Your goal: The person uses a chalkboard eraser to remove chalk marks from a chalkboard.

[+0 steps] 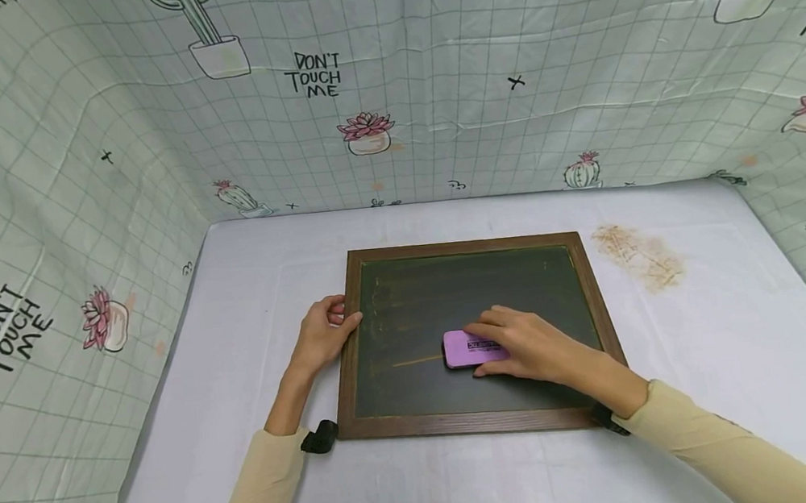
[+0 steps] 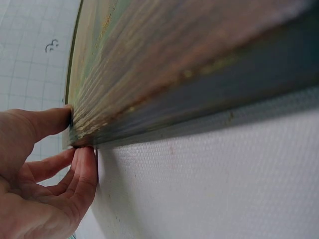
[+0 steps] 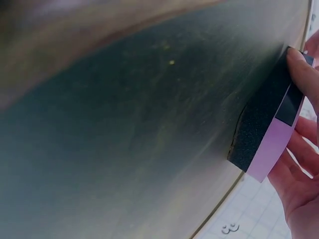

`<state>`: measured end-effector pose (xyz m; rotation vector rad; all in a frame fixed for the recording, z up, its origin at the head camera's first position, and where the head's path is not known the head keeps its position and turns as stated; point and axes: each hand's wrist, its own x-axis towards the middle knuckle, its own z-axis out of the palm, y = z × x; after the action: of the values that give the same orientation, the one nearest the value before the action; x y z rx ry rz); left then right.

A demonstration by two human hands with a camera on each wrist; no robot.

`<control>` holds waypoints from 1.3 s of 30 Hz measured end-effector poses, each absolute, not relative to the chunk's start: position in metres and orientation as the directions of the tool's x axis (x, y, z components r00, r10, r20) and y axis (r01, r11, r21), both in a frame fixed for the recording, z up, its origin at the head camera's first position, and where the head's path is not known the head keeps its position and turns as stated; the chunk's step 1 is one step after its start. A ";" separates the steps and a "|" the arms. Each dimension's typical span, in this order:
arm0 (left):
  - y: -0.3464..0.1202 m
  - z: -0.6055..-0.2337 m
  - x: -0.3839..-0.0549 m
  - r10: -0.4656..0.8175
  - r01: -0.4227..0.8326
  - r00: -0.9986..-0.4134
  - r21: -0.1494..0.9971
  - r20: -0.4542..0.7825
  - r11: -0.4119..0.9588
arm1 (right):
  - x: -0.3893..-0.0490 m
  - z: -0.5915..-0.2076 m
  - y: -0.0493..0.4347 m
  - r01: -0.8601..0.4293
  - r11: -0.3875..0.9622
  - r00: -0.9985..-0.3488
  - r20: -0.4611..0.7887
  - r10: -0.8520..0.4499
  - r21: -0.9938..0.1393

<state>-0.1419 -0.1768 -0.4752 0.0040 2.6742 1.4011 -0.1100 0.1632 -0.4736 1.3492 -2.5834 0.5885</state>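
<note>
A wood-framed chalkboard (image 1: 408,300) lies flat on the white-covered table. My left hand (image 1: 323,334) pinches the frame's left edge, thumb on top and fingers against its side and lower edge, as the left wrist view (image 2: 50,184) shows. Near the board's middle, my right hand (image 1: 529,345) grips a purple chalkboard eraser (image 1: 465,348) between thumb and fingers. The eraser's black felt (image 3: 256,124) rests against the board in the right wrist view. A thin orange-yellow chalk line (image 1: 415,361) runs left from the eraser. Faint yellowish smears mark the board's left part.
Brownish dust stains (image 1: 638,255) the table cover (image 1: 265,257) right of the board. A grid-patterned curtain (image 1: 442,53) with cactus drawings stands behind and at both sides. Black wrist straps (image 1: 320,437) sit at both sleeve cuffs.
</note>
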 end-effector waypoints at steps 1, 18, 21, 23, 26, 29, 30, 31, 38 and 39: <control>-0.177 -0.475 -0.142 0.058 -0.055 -0.993 0.819 -0.107 0.571 | -0.110 -0.473 0.162 -0.816 0.513 -0.577 0.322 -0.750 -0.268; -0.177 -0.475 -0.142 0.065 -0.049 -0.992 0.821 -0.104 0.568 | -0.113 -0.475 0.138 -0.836 0.478 -0.546 0.329 -0.770 -0.268; -0.177 -0.476 -0.142 0.063 -0.048 -0.993 0.820 -0.102 0.570 | -0.113 -0.474 0.134 -0.838 0.476 -0.544 0.326 -0.773 -0.267; -0.177 -0.476 -0.142 0.061 -0.049 -0.993 0.820 -0.102 0.571 | -0.113 -0.474 0.131 -0.839 0.474 -0.542 0.324 -0.776 -0.268; -0.178 -0.477 -0.142 0.057 -0.053 -0.993 0.818 -0.105 0.573 | -0.113 -0.474 0.126 -0.840 0.471 -0.539 0.320 -0.779 -0.269; -0.178 -0.477 -0.142 0.056 -0.057 -0.993 0.820 -0.107 0.570 | -0.113 -0.475 0.121 -0.842 0.466 -0.535 0.317 -0.783 -0.271; -0.178 -0.477 -0.142 0.056 -0.057 -0.993 0.821 -0.108 0.568 | -0.113 -0.474 0.119 -0.842 0.466 -0.535 0.313 -0.785 -0.272; -0.178 -0.478 -0.142 0.056 -0.057 -0.993 0.822 -0.108 0.567 | -0.113 -0.474 0.117 -0.843 0.465 -0.534 0.308 -0.787 -0.273; -0.178 -0.479 -0.143 0.054 -0.056 -0.993 0.821 -0.105 0.569 | -0.114 -0.473 0.102 -0.850 0.443 -0.518 0.297 -0.802 -0.284; -0.179 -0.479 -0.143 0.053 -0.055 -0.993 0.820 -0.104 0.570 | -0.114 -0.473 0.101 -0.852 0.439 -0.514 0.297 -0.805 -0.285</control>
<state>-0.1430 -0.1786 -0.4788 -0.0012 2.6782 1.4055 -0.1141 0.1007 -0.4735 1.4827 -2.5639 0.6126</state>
